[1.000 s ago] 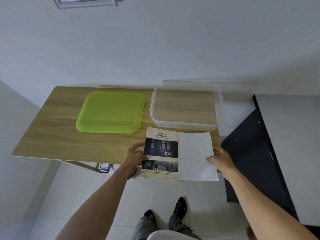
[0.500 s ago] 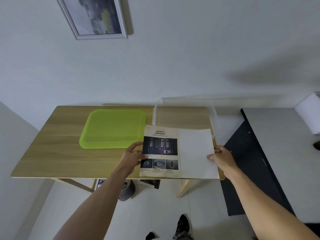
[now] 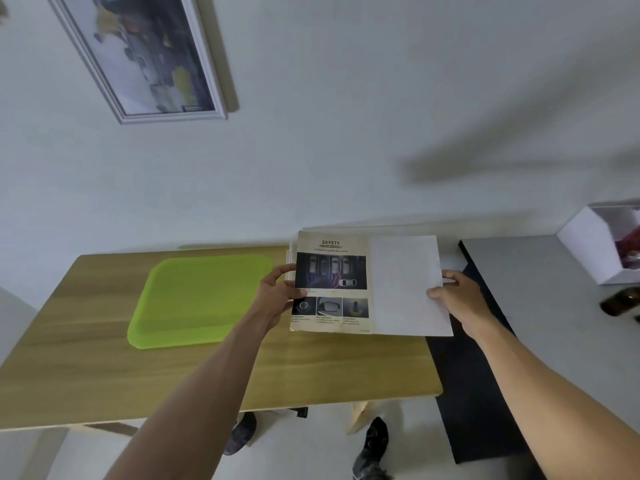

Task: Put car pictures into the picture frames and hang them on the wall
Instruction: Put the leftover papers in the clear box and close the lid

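While the left hand (image 3: 277, 292) pinches the left edge of the car picture (image 3: 331, 282) and the right hand (image 3: 457, 299) grips the right edge of the blank white half (image 3: 405, 289), the sheet is held up in the middle of the frame, above the far right part of the wooden desk (image 3: 173, 375). Both hands are closed on the paper, thumbs on its front. The printed half is headed "SAFETY" and shows 4 cars from above with 3 smaller photos below. A green tray (image 3: 194, 303) lies flat on the desk at centre left. A framed picture (image 3: 149, 53) hangs on the wall (image 3: 381, 98) in the upper left of the frame. At right stand a grey surface (image 3: 540, 271) with a white box (image 3: 595, 247) and a dark bottle (image 3: 620, 303).
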A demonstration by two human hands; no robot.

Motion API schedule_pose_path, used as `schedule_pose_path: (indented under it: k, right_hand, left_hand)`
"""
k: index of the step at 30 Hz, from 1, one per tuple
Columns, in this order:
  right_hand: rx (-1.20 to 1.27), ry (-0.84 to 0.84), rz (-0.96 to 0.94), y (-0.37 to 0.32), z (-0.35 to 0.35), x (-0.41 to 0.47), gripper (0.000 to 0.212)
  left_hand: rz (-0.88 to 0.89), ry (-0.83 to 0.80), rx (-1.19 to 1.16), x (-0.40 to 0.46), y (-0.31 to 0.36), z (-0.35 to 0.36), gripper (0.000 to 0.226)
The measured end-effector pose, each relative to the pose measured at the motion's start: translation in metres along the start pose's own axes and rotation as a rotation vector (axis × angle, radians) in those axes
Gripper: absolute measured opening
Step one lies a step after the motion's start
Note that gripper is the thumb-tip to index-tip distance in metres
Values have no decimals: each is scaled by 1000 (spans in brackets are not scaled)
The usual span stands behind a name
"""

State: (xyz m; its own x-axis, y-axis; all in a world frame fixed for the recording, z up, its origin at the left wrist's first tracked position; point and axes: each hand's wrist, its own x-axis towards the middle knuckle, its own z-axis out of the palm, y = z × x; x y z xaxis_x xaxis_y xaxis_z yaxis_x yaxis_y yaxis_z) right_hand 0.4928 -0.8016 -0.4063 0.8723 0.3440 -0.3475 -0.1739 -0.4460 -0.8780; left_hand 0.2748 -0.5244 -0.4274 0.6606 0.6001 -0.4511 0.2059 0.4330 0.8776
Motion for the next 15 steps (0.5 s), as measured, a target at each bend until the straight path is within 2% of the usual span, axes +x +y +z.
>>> schedule_pose_path:
  k: [8, 15]
  right_hand:
    - [-144, -61, -13, -18, 14, 103, 49]
    - [-535, -196, -112, -15, 55, 171, 41]
  left_hand:
    - [-21, 117, 41, 81, 17, 24, 54]
    - [-59, 357, 295, 127, -3, 46, 55]
